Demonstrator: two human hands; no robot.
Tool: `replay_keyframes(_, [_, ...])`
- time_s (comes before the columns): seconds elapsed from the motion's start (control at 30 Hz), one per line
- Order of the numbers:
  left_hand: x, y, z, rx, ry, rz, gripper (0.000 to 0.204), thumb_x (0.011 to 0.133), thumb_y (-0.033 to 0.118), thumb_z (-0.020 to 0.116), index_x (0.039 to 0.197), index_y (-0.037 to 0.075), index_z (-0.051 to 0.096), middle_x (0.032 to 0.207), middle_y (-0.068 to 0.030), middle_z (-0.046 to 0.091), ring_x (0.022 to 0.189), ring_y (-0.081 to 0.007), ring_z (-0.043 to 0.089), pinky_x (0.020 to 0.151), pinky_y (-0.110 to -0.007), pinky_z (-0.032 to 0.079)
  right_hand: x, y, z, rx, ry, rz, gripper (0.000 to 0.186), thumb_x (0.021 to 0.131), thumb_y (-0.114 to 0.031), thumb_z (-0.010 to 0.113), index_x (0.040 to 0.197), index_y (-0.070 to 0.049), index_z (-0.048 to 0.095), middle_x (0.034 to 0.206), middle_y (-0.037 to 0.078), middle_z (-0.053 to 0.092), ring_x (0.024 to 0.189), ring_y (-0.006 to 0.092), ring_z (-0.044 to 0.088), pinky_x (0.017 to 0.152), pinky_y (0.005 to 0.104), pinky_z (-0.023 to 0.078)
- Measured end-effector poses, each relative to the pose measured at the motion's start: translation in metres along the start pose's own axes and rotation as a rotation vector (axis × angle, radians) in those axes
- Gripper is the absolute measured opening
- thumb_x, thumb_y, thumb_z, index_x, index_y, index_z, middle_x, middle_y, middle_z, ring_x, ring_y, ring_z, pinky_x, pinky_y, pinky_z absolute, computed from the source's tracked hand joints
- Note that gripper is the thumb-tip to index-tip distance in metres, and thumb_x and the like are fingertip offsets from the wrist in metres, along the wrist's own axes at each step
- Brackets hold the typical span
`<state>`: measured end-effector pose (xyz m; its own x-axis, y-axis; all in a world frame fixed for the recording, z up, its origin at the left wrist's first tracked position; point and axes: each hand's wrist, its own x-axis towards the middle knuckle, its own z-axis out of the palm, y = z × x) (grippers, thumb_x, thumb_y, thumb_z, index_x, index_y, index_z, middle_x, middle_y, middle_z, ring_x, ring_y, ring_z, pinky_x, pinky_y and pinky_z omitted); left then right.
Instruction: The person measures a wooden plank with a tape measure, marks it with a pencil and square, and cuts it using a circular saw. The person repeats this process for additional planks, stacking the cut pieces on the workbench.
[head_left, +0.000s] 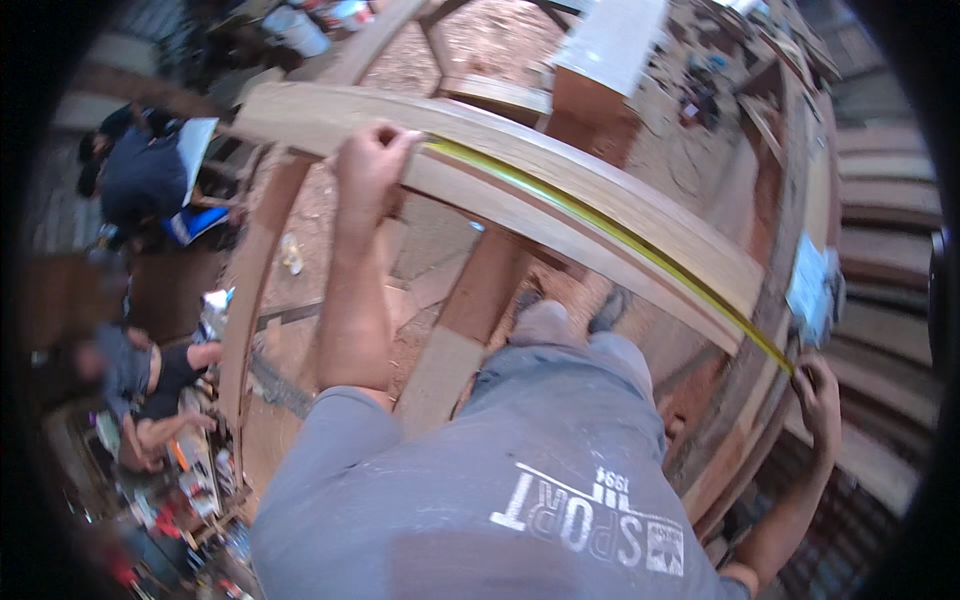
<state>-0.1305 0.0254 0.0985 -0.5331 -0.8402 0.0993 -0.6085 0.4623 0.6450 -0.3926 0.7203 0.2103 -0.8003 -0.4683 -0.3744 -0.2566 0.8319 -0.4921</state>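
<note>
A yellow tape measure [600, 229] is stretched along two pale wooden beams that lie side by side across the frame before me. My left hand [370, 165] is closed at the tape's far left end, its fingers pinching there above the upper beam [300, 108]. The lower beam [480, 202] runs beneath the tape, close to that hand. Out past the beams' right end, my right hand [820, 395] grips the other end of the tape. Its palm hides whether the tape's case is inside.
Two people [150, 175] [150, 385] are at the left, one bending, one seated beside a cluttered bench [205, 480]. A long timber [745, 400] runs along the right, with a light-blue cloth or bag [812, 290] on it. Sawdust and offcuts cover the floor. Stacked boards [885, 255] stand far right.
</note>
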Motion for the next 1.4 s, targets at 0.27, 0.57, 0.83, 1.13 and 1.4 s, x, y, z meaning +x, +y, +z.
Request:
replay_keyframes(0.27, [0.013, -0.025, 0.0, 0.037, -0.069, 0.072, 0.033, 0.098, 0.032, 0.085, 0.098, 0.0, 0.08, 0.082, -0.0078, 0.077, 0.074, -0.0136, 0.068, 0.072, -0.034, 0.055, 0.02, -0.009, -0.003, -0.208, 0.026, -0.071, 0.025, 0.102, -0.021, 0.071, 0.114, 0.002, 0.073, 0.106, 0.019, 0.069, 0.103, 0.0371, 0.067, 0.094, 0.0441, 0.053])
replay_keyframes(0.57, [0.02, -0.032, -0.005, 0.074, -0.069, 0.061, 0.033, 0.098, 0.033, 0.084, 0.1, 0.001, 0.08, 0.087, -0.0108, 0.079, 0.079, -0.0176, 0.071, 0.079, -0.036, 0.056, 0.02, -0.019, 0.001, -0.186, 0.033, -0.045, 0.024, 0.104, -0.021, 0.07, 0.113, 0.0, 0.075, 0.107, 0.017, 0.07, 0.101, 0.0348, 0.068, 0.093, 0.044, 0.054])
replay_keyframes(0.83, [0.023, -0.044, -0.002, 0.07, -0.077, 0.083, 0.034, 0.098, 0.034, 0.084, 0.099, 0.0, 0.079, 0.088, -0.0108, 0.079, 0.081, -0.0177, 0.071, 0.08, -0.037, 0.056, 0.016, 0.001, 0.005, 0.012, 0.039, -0.092, 0.031, 0.103, -0.024, 0.076, 0.127, -0.006, 0.076, 0.107, 0.014, 0.072, 0.106, 0.0284, 0.07, 0.098, 0.0421, 0.054])
replay_keyframes(1.13, [-0.004, -0.027, 0.015, -0.093, 0.135, -0.019, 0.034, 0.097, 0.038, 0.084, 0.101, 0.004, 0.081, 0.09, -0.0094, 0.08, 0.082, -0.019, 0.072, 0.082, -0.039, 0.057, 0.013, 0.054, 0.079, 0.238, 0.408, 0.2, 0.073, 0.099, -0.038, 0.082, 0.16, -0.011, 0.054, 0.15, 0.019, 0.064, 0.139, 0.0321, 0.06, 0.117, 0.0443, 0.046])
replay_keyframes(1.4, [-0.059, -0.029, 0.05, 0.048, 0.779, 0.045, 0.07, 0.084, 0.038, 0.096, 0.129, 0.0, 0.058, 0.111, -0.0144, 0.067, 0.109, -0.0327, 0.061, 0.095, -0.048, 0.05, -0.025, 0.104, 0.177, -0.123, 0.82, 0.545, 0.062, 0.106, -0.042, 0.073, 0.151, -0.001, 0.058, 0.143, 0.03, 0.064, 0.134, 0.0468, 0.06, 0.11, 0.0534, 0.049])
